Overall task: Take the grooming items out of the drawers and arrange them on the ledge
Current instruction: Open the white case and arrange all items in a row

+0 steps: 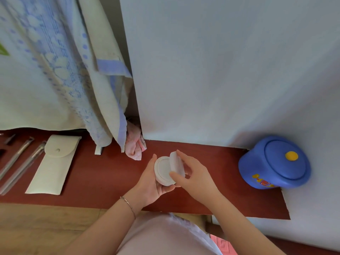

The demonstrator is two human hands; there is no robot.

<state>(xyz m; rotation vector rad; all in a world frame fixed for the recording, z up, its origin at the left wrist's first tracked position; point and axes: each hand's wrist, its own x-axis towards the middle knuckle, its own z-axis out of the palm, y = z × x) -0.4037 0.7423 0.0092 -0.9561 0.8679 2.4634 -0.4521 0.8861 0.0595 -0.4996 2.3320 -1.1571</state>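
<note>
Left hand [153, 183] cups a round white case [164, 171], right hand [193, 176] pinches its white pad [177, 163] over the ledge [103, 173], so next I'd guess close it and set it beside the pouch [53, 162].

Bare ledge [103, 181] lies open left of the grip as far as the white pouch [53, 164]. Right of the grip more clear ledge runs to the blue tub [274, 162]. Behind it, the wall [220, 70], hanging cloth [103, 100] and a pink rag [134, 144] block passage.

Pale blue wall [220, 70], patterned curtain [46, 70], wood floor [36, 227].
</note>
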